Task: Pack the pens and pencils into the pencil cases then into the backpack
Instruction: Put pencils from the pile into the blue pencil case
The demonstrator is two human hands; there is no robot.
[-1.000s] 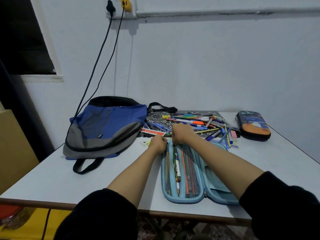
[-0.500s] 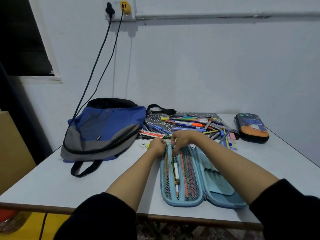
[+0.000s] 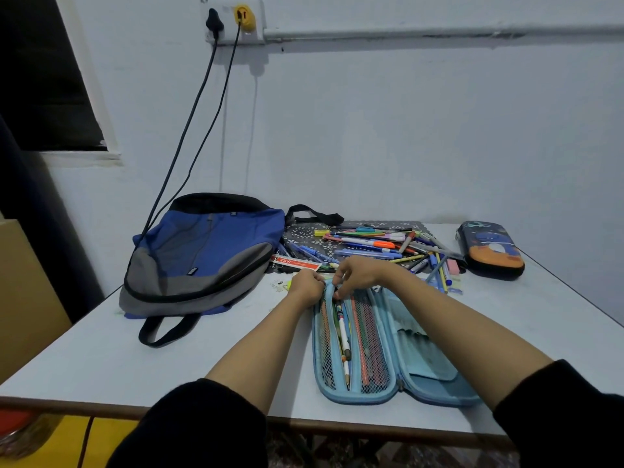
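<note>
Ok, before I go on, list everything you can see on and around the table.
backpack: one, blue and grey, table's left.
light blue pencil case: one, open, near front edge, pens behind mesh.
dark pencil case: one, dark blue and orange, closed, far right.
loose pens and pencils: many, mixed colours, back, on patterned mat.
table: one, white.
cables: two, dark, from wall socket.
left hand: grips the open case's far end.
right hand: pinches there too.

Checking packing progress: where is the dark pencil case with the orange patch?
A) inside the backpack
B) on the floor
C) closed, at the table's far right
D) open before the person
C: the dark pencil case lies closed at the far right of the table, outside the backpack.
</note>
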